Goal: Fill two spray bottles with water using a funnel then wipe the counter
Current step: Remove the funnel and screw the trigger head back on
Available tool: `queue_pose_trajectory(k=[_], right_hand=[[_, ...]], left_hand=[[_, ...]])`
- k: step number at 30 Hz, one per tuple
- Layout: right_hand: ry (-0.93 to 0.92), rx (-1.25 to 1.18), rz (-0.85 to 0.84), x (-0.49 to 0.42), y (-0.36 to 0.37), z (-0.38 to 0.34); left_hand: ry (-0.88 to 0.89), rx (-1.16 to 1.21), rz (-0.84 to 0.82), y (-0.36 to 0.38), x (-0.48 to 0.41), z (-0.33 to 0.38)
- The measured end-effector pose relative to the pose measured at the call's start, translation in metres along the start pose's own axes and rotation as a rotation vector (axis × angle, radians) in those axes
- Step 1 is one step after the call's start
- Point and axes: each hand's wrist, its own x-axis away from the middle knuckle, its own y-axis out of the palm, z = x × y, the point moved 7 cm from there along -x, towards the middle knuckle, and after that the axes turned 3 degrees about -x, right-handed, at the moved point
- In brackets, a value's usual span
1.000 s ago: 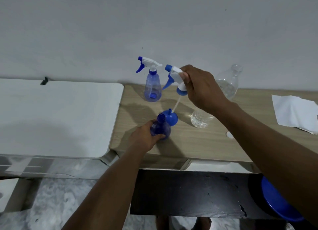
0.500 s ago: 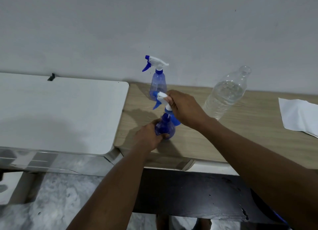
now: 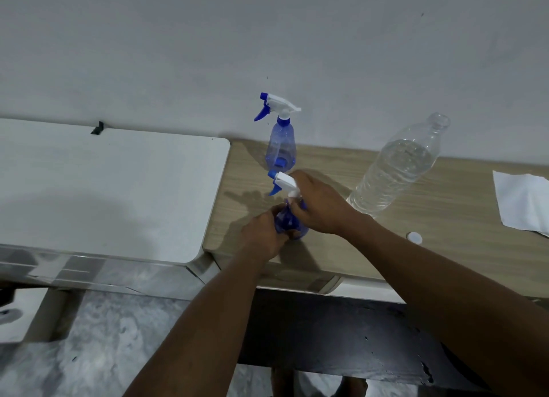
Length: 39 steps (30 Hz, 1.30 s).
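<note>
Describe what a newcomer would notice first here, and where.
Two hands meet on the counter: the left hand grips a blue spray bottle, the right hand holds its trigger head. Behind it stands a second sprayer by the wall; right of them, an open water bottle.

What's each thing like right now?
Near spray bottle, upright, head on, held.
Far spray bottle, upright, head on, untouched.
Water bottle, upright, uncapped, partly full.
White cap, lying on counter.
Paper towel, lying flat.
Left hand, grips near spray bottle's body.
Right hand, grips its neck.
</note>
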Motion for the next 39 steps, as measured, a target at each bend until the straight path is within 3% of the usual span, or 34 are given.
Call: queue_pose_trajectory(k=[7, 16, 21, 28, 32, 39], right_hand=[[0.074, -0.142, 0.062, 0.003, -0.011, 0.012], [0.006, 0.008, -0.026, -0.005, 0.005, 0.007], [-0.023, 0.187, 0.107, -0.004, 0.006, 0.006], [-0.129, 0.173, 0.055, -0.002, 0.002, 0.004], [-0.087, 0.271, 0.077, -0.007, 0.005, 0.006], [-0.031, 0.172, 0.044, -0.003, 0.006, 0.016]], left_hand=[[0.022, 0.09, 0.005, -0.001, 0.0, -0.001], [0.029, 0.02, 0.027, -0.002, 0.0, -0.001], [0.011, 0.025, 0.022, 0.003, -0.001, -0.003], [0.048, -0.009, 0.033, 0.002, -0.002, -0.001], [0.036, 0.001, 0.021, 0.002, -0.001, 0.0], [0.032, 0.036, 0.02, 0.003, 0.0, 0.004]])
